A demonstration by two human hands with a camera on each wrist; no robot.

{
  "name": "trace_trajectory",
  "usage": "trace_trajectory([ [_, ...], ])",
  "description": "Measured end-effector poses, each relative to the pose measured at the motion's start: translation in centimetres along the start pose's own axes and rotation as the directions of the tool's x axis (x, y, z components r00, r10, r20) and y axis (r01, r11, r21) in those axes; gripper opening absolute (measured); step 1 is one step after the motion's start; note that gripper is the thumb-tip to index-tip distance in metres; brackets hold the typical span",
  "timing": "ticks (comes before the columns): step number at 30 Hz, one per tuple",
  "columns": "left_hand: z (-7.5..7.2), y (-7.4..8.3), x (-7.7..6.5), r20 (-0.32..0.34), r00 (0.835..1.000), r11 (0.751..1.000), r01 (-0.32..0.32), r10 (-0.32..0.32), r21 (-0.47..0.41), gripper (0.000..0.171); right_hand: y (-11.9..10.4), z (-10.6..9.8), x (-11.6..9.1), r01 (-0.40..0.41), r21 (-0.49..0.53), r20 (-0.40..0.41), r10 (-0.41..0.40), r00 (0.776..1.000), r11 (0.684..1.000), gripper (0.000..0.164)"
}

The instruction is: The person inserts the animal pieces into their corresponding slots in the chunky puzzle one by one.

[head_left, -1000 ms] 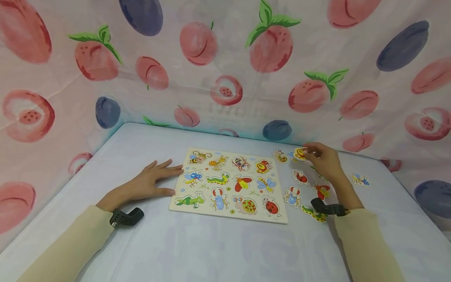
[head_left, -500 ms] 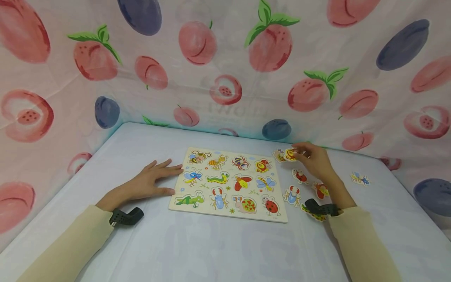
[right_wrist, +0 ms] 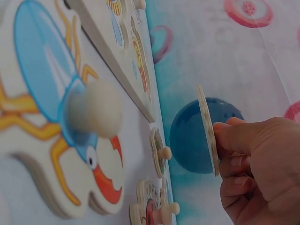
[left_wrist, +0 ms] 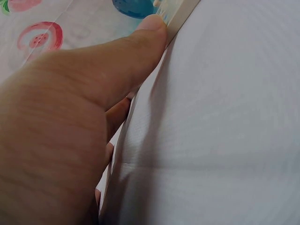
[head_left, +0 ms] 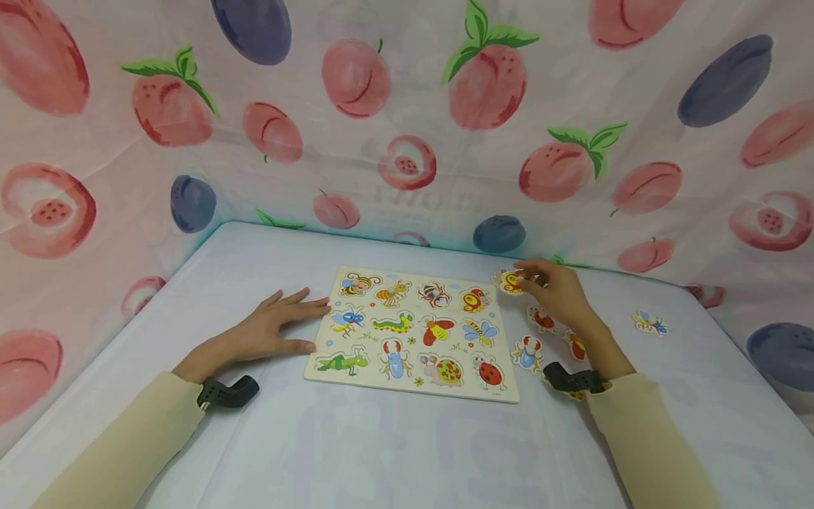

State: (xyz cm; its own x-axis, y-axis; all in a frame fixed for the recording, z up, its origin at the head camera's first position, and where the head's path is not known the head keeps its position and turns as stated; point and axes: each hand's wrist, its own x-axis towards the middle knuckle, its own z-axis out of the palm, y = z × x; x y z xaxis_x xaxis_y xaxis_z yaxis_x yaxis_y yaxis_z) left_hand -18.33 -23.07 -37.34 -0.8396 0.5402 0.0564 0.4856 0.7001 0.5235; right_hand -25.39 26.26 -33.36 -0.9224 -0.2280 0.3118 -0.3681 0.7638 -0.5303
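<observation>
My right hand [head_left: 559, 293] pinches a yellow-and-red butterfly puzzle piece [head_left: 510, 282] just beyond the board's far right corner. The right wrist view shows this piece [right_wrist: 208, 131] edge-on between thumb and fingers, raised off the table. Behind it in the head view, a snail piece [head_left: 499, 278] is mostly covered. My left hand [head_left: 270, 329] lies with fingers spread, its fingertips and thumb touching the left edge of the insect puzzle board [head_left: 413, 358]. Up close in the left wrist view, the thumb [left_wrist: 136, 51] meets the board's edge [left_wrist: 180, 21].
Right of the board lie a ladybug piece [head_left: 540, 318], a stag beetle piece [head_left: 528, 353] and a red moth piece [head_left: 575, 346]. My right wrist strap partly hides a caterpillar piece [head_left: 576, 394]. Farther right lies a blue-and-yellow insect piece [head_left: 650, 323]. Fruit-printed cloth [head_left: 445, 205] backs the table.
My right hand has moved left with the butterfly piece, from beside the snail piece to in front of it. My left hand has stayed at the board's edge.
</observation>
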Motion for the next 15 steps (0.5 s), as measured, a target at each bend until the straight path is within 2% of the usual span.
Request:
trace_trajectory([
  [10,0.0,0.14,-0.01,-0.003,1.0,1.0,0.008,-0.008,0.0,0.071,-0.69,0.53,0.14,0.054,0.018,0.017,-0.055,0.998,0.998,0.029],
  [15,0.05,0.06,-0.01,-0.004,1.0,1.0,0.004,-0.004,0.007,0.071,-0.87,0.88,0.26,0.054,0.012,0.03,-0.054,0.998,0.998,0.028],
])
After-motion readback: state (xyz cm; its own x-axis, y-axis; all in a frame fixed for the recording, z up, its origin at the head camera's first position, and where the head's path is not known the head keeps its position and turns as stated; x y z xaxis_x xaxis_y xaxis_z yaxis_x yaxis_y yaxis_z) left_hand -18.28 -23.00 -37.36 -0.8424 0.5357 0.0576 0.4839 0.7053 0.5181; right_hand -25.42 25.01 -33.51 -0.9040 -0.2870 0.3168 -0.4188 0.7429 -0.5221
